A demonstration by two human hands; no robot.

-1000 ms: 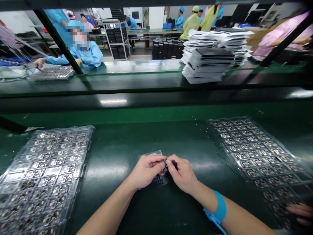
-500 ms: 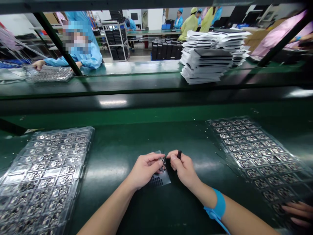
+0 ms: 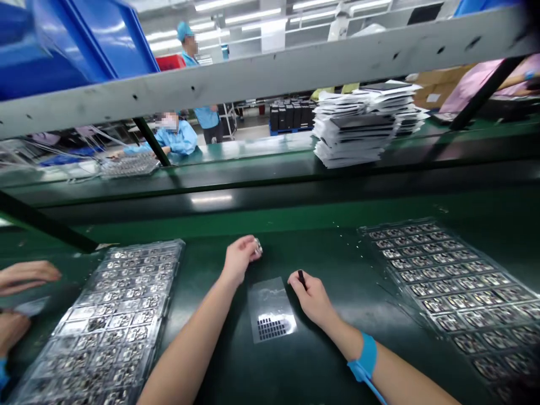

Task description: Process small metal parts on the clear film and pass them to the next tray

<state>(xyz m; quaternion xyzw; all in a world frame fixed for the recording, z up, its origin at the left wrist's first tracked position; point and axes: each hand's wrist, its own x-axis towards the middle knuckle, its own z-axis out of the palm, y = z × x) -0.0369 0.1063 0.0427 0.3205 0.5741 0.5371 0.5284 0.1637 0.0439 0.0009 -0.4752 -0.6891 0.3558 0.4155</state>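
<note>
My left hand (image 3: 239, 257) is stretched forward over the green belt, its fingers pinched on a small metal part (image 3: 257, 246). My right hand (image 3: 312, 298) rests on the belt and grips a thin black tool (image 3: 301, 277), tip up. Between the two hands lies a clear film sheet (image 3: 270, 309) with a block of small black pads on it. A clear tray of small metal parts (image 3: 113, 315) lies to my left, and a second such tray (image 3: 447, 281) to my right. A blue strap (image 3: 366, 360) circles my right wrist.
Another person's hands (image 3: 21, 281) reach in at the left edge. Behind the belt runs a raised ledge with a stack of white sheets (image 3: 358, 126). A grey shelf beam (image 3: 270, 73) crosses overhead. A worker in blue (image 3: 175, 135) sits opposite.
My hands have parted: the left moved forward with the small part, the right stayed by the film with the tool. The view tilted up. Another person's hands now show at the left.
</note>
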